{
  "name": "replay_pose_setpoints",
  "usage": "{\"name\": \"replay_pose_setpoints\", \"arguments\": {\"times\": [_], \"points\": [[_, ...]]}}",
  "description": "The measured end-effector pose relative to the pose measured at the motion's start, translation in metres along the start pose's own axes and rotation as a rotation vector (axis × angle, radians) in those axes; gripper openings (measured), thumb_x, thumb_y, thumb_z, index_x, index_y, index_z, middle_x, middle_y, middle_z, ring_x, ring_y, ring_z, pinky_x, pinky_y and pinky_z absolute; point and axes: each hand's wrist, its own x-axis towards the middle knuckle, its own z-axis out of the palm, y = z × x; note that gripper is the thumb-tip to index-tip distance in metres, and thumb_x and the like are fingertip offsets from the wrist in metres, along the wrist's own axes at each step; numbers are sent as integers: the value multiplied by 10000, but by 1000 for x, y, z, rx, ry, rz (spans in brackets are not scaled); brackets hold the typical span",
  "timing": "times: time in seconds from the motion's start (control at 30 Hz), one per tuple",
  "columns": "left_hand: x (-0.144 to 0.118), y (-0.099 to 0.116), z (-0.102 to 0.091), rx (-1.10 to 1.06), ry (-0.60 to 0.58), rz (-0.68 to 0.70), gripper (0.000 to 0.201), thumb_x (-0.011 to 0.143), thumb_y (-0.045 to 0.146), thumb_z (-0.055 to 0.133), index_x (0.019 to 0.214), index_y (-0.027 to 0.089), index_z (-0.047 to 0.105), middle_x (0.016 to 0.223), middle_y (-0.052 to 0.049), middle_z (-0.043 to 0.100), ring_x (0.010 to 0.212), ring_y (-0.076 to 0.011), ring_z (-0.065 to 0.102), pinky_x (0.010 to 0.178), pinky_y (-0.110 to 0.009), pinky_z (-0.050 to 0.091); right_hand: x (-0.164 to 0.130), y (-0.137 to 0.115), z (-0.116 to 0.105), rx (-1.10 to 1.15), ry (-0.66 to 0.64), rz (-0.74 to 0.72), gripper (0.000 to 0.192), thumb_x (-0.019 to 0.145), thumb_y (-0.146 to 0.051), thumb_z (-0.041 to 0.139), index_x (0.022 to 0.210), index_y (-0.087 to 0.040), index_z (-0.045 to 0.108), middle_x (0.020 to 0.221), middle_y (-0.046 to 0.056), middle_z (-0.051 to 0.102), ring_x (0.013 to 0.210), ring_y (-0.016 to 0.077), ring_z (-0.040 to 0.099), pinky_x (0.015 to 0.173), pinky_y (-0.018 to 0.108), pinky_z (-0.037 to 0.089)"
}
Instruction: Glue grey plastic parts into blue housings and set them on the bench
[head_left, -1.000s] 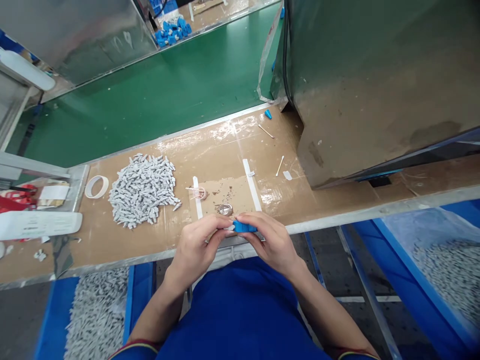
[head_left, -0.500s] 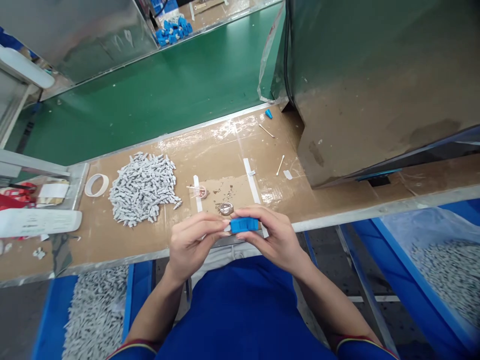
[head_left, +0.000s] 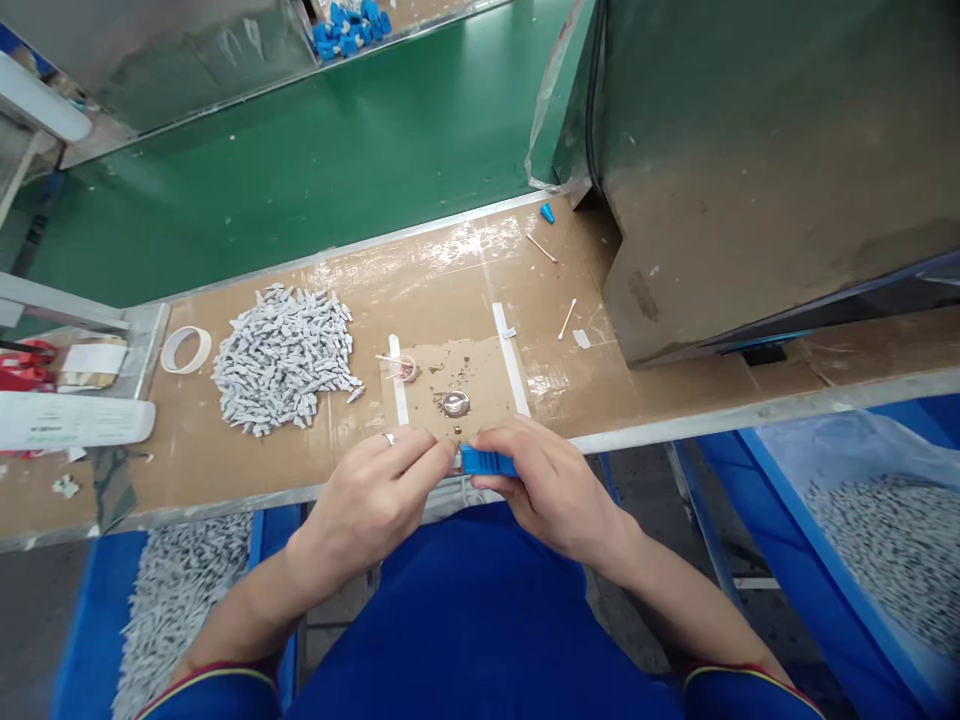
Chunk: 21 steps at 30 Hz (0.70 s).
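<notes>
Close to the table's front edge, my right hand (head_left: 559, 485) is closed around a blue plastic part (head_left: 489, 461), thumb and fingers gripping it from above and below. Ribs show on the part's near side. My left hand (head_left: 379, 490) pinches a small pale plastic piece (head_left: 457, 461) at the blue part's left end; the fingertips hide most of it, and I cannot tell how far it sits inside. Just beyond the hands lies a round, shiny metal dish (head_left: 455, 403). A small clear cup (head_left: 406, 369) with a thin stick across it stands to its left.
A pile of small grey plastic pieces (head_left: 285, 360) lies left, beside a tape roll (head_left: 186, 350). Cotton swabs (head_left: 567, 319) and a blue cone (head_left: 547, 213) lie right. Behind runs a green conveyor belt (head_left: 322, 170); a large metal housing (head_left: 765, 180) stands right. Blue bins (head_left: 795, 520) flank me below.
The blue part has turned in my hands, so its ribbed side now shows. My left hand has rolled over, knuckles up, still at the part's left end. The camera view has shifted slightly.
</notes>
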Motion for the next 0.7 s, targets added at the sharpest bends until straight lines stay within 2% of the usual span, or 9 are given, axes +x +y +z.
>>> {"name": "replay_pose_setpoints", "arguments": {"times": [0.1,0.3,0.4,0.57,0.7], "points": [[0,-3,4,26,25,72,369,1045,68,353,819,159,630,656,3,593,576,-127,488,542,-267,377,0,-3,0,-42,-27,-24,91,1051,-202,494,1135,-182,523,872,62,699,760,185,638,671,298,550],[-9,-4,25,2,50,37,402,1045,68,326,766,173,595,597,24,563,514,-120,461,506,-273,353,-5,0,9,-86,-29,-14,79,1063,-221,459,1108,-184,513,837,66,687,734,190,640,643,298,550],[-12,-6,29,-25,49,36,407,1067,99,308,778,174,586,607,24,560,523,-118,472,507,-261,353,-6,4,11,-39,-48,-6,95,1073,-251,442,1098,-193,513,845,62,686,740,185,645,645,292,551],[-10,-10,18,3,-6,62,379,1101,191,304,836,168,574,663,11,571,561,-132,500,528,-267,366,-5,10,12,117,-27,31,136,1070,-312,475,1162,-218,510,952,67,692,849,184,678,743,304,572],[-8,-9,4,109,-33,104,362,1105,255,322,840,180,557,682,2,579,545,-154,482,517,-298,343,-4,6,13,140,7,22,153,1067,-343,479,1168,-231,497,924,53,674,807,178,664,715,290,560]]}}
